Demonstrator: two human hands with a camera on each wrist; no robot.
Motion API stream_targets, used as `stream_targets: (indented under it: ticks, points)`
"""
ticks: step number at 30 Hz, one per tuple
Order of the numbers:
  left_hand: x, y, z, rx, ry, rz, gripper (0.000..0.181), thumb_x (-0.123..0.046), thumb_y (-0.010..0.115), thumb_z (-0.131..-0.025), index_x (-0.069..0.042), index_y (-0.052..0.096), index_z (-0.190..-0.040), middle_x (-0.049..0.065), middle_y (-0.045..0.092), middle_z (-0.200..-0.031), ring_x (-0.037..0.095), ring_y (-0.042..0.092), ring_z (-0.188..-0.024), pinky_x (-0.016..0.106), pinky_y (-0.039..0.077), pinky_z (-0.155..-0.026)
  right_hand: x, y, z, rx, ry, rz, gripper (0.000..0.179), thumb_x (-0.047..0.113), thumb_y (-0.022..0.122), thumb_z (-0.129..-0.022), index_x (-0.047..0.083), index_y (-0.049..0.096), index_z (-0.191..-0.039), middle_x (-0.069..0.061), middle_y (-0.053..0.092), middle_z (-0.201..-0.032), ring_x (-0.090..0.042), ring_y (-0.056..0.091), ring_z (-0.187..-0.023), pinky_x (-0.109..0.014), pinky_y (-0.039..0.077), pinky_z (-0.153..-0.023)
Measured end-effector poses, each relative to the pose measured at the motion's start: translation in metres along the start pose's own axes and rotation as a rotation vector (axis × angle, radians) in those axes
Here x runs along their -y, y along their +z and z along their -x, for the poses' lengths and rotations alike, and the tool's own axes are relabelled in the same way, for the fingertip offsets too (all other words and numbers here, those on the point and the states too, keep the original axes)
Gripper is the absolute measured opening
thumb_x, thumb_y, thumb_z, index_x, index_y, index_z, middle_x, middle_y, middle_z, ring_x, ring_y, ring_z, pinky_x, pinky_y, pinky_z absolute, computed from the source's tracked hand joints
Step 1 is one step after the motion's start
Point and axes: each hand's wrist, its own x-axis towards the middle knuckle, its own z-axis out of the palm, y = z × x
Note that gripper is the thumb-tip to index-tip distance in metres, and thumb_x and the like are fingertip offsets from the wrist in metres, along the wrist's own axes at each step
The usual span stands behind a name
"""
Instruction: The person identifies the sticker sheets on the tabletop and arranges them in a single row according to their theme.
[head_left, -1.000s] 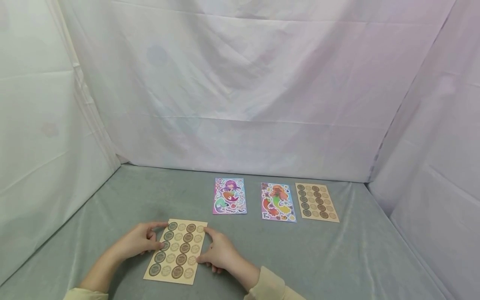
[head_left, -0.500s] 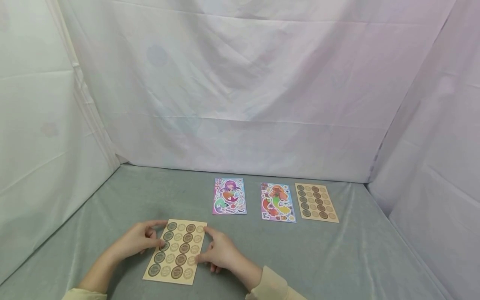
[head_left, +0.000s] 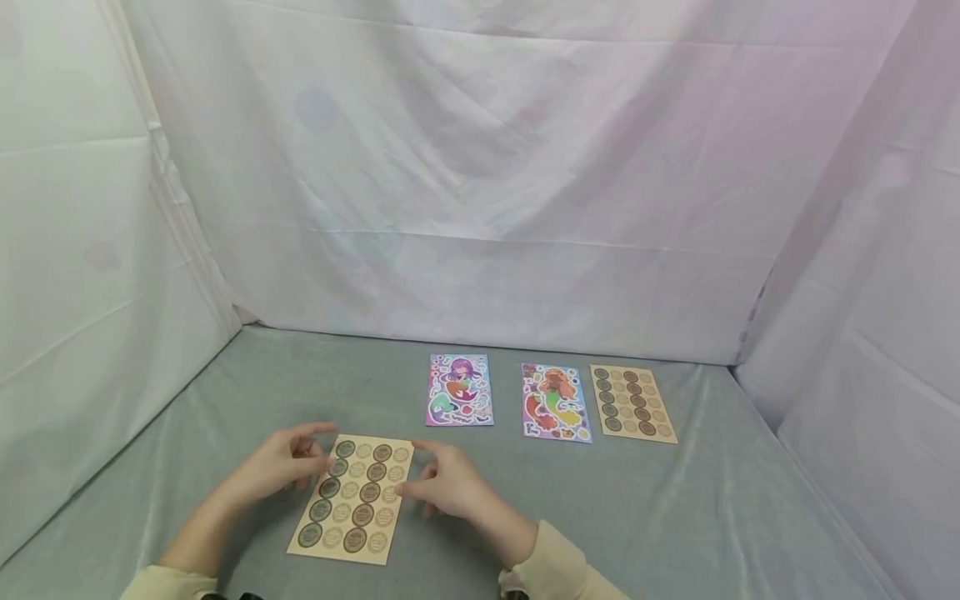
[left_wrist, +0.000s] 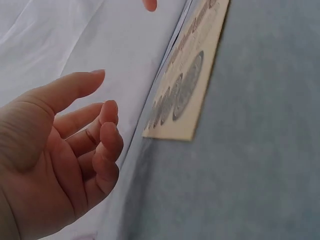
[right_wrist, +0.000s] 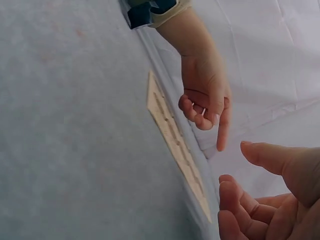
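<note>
A cream sheet of round stickers, in brown and pale columns, lies flat on the grey cloth at the near left. My left hand hovers by its upper left edge, thumb and index finger apart. In the left wrist view the left hand holds nothing, its other fingers loosely curled. Across the sheet, my right hand hovers by the right edge. The right wrist view shows the right hand raised off the sticker sheet, thumb and fingers apart with nothing between them.
Farther back lie a purple-haired mermaid sticker sheet, an orange-haired mermaid sticker sheet and a second round-sticker sheet, side by side and apart from the hands. White cloth walls enclose the grey tabletop on three sides.
Both hands, which touched the near sheet's side edges, have lifted off it slightly. The sheet stays in nearly the same place, and the far sheets lie as before.
</note>
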Motion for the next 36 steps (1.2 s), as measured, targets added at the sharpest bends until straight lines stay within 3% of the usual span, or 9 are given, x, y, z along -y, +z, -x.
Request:
stream_targets:
  ticks: [9, 16, 20, 29, 36]
  points:
    - [-0.02, 0.005, -0.009, -0.05, 0.033, 0.001, 0.059, -0.017, 0.068, -0.089, 0.006, 0.044, -0.137, 0.011, 0.063, -0.091, 0.023, 0.061, -0.075, 0.03, 0.051, -0.062, 0.008, -0.021, 0.001, -0.025, -0.059, -0.001, 0.061, 0.015, 0.077, -0.081, -0.005, 0.051, -0.132, -0.002, 0.061, -0.068, -0.032, 0.062, -0.055, -0.026, 0.047, -0.051]
    - [-0.038, 0.008, -0.017, -0.129, 0.079, -0.041, 0.056, -0.02, 0.066, -0.091, 0.001, 0.045, -0.139, 0.013, 0.063, -0.113, 0.028, 0.06, -0.101, 0.041, 0.05, -0.084, 0.015, -0.039, 0.004, -0.039, -0.117, 0.044, 0.059, 0.019, 0.077, -0.082, -0.001, 0.053, -0.132, -0.001, 0.063, -0.08, -0.017, 0.061, -0.066, -0.027, 0.05, -0.057]
    - [-0.049, 0.011, -0.021, -0.157, 0.087, -0.044, 0.056, -0.024, 0.065, -0.092, -0.004, 0.045, -0.141, 0.016, 0.059, -0.122, 0.033, 0.056, -0.111, 0.049, 0.047, -0.089, 0.02, -0.049, 0.007, -0.047, -0.13, 0.069, 0.058, 0.021, 0.075, -0.083, 0.001, 0.053, -0.133, -0.001, 0.065, -0.09, -0.017, 0.06, -0.074, -0.028, 0.05, -0.062]
    - [-0.075, 0.022, -0.032, -0.181, 0.205, -0.014, 0.056, -0.02, 0.066, -0.092, -0.002, 0.045, -0.14, 0.019, 0.057, -0.128, 0.036, 0.052, -0.117, 0.052, 0.043, -0.094, 0.029, -0.074, 0.013, -0.073, -0.155, 0.026, 0.059, 0.022, 0.072, -0.087, 0.008, 0.05, -0.139, -0.01, 0.064, -0.108, -0.02, 0.061, -0.088, -0.031, 0.052, -0.072]
    - [-0.097, 0.035, -0.04, -0.196, 0.269, 0.035, 0.055, -0.016, 0.067, -0.091, -0.003, 0.046, -0.139, 0.018, 0.055, -0.131, 0.035, 0.052, -0.118, 0.05, 0.043, -0.095, 0.036, -0.092, 0.019, -0.154, -0.122, 0.054, 0.058, 0.031, 0.072, -0.085, 0.017, 0.053, -0.138, -0.005, 0.064, -0.112, -0.02, 0.06, -0.096, -0.035, 0.052, -0.075]
